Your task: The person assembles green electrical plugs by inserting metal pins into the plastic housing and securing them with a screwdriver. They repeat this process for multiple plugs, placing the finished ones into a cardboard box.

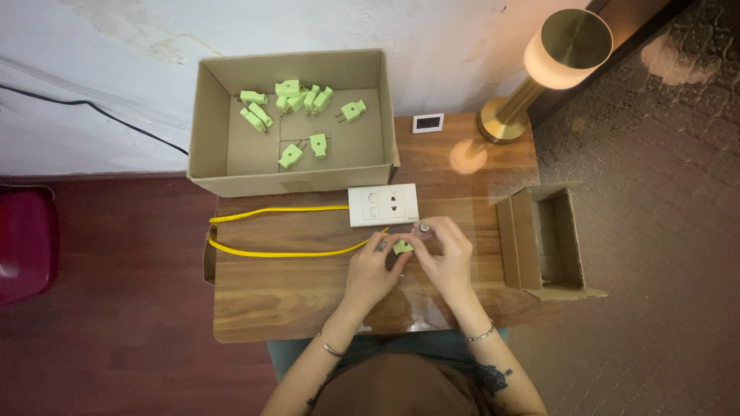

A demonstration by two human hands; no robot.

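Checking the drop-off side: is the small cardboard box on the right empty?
Empty, as far as visible: the small box lies open, showing only bare cardboard inside.

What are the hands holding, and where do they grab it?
Both the left hand and right hand pinch a small green plug by its sides.
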